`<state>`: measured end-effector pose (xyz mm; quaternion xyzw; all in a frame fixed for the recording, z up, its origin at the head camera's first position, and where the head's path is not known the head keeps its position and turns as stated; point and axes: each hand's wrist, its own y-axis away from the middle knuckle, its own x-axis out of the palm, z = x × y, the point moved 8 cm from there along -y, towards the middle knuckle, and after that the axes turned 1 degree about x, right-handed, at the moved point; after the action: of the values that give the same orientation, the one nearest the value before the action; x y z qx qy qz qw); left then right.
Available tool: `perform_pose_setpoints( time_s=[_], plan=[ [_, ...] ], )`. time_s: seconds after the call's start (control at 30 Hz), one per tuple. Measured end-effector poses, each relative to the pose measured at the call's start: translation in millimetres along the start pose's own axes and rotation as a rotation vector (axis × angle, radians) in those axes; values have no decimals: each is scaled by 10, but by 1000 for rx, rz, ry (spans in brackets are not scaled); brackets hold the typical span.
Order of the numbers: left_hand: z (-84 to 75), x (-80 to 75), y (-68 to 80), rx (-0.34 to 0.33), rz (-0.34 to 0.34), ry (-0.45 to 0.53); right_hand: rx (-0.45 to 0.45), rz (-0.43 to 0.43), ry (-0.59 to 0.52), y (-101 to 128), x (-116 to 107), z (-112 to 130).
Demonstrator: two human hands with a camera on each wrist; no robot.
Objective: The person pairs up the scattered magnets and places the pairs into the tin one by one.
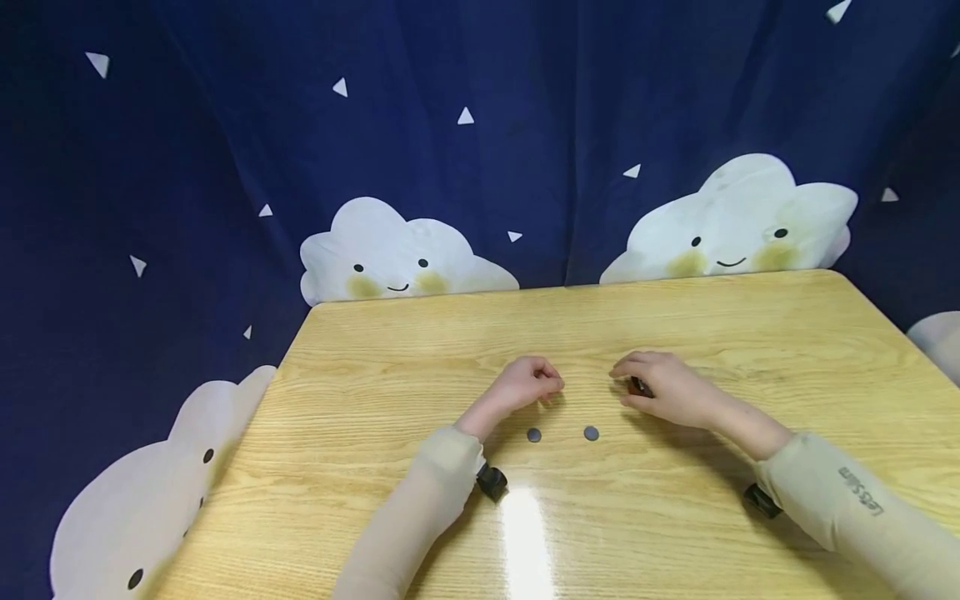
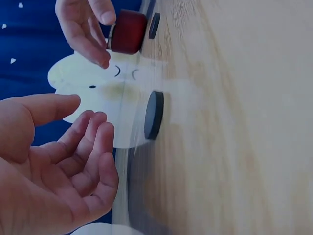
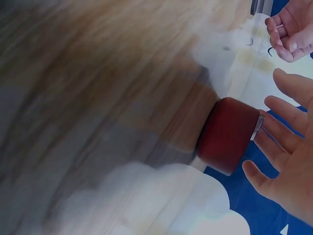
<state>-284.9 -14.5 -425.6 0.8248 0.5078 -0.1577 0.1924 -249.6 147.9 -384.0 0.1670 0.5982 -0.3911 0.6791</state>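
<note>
I note a wooden table with a glossy glare patch near my edge. Behind it hangs a dark blue curtain printed with smiling white clouds and small white triangles.

Head view high above the table; both wrist views close, low, sharing the red cylinder.

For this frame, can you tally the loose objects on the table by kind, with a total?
Dark flat discs: 2, one nearer the left hand, the other nearer the right hand
Dark red cylinders: 1, standing on the wooden table under the right hand's fingers
Total: 3
</note>
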Motion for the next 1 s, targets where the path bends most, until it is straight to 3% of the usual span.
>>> perform_pose_setpoints(
  time_s=[0.27,0.53,1.0],
  plan=[
    [3,-22,69,68,46,-110,-51,-40,20,-20,-4,113],
    [19,9,136,69,81,-200,-62,-33,-2,-3,20,180],
    [-29,-25,199,139,133,-377,-17,41,24,-21,114,257]
  ],
)
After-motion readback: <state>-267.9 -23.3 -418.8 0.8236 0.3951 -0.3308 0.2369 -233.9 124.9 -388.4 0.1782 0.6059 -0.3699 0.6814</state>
